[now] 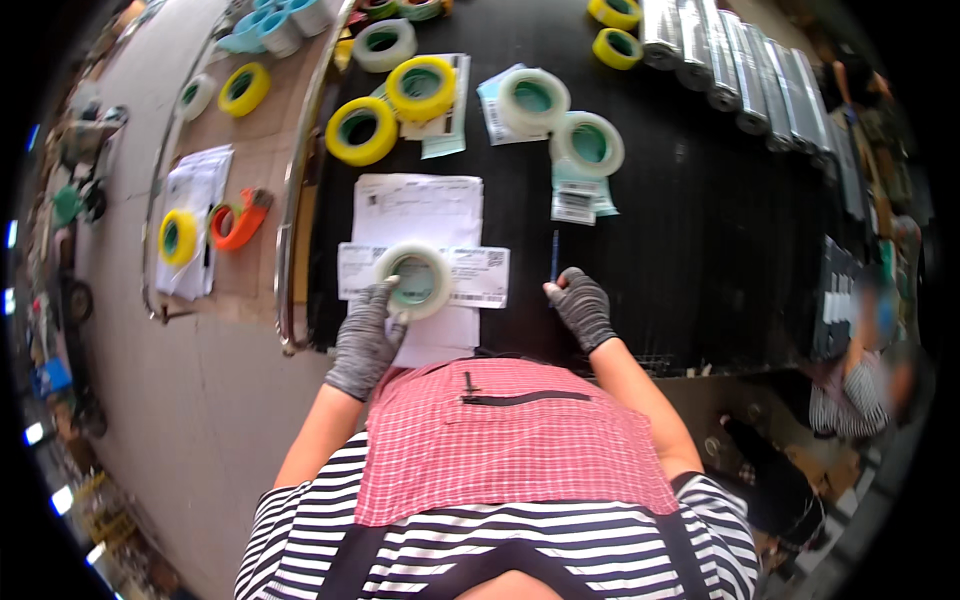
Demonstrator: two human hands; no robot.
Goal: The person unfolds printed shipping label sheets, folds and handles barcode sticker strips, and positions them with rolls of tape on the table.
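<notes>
My left hand (365, 338), in a grey glove, grips the near left side of a clear tape roll (440, 280) with a green core. The roll lies on a white label slip (482, 276), which crosses a stack of white printed sheets (420, 212) at the table's front edge. To the right, my gloved right hand (582, 310) has its fingers closed on a thin blue pen (555, 258), which points away from me. Bare fingertips show at the thumb and finger of this hand.
The black table (690, 260) carries yellow tape rolls (361, 131), clear tape rolls (588, 143) on labels, and silver wrapped rolls (720, 60) at the far right. Left, beyond a metal rail (297, 200), a brown surface holds an orange tape dispenser (240, 222). A person (850, 395) is at right.
</notes>
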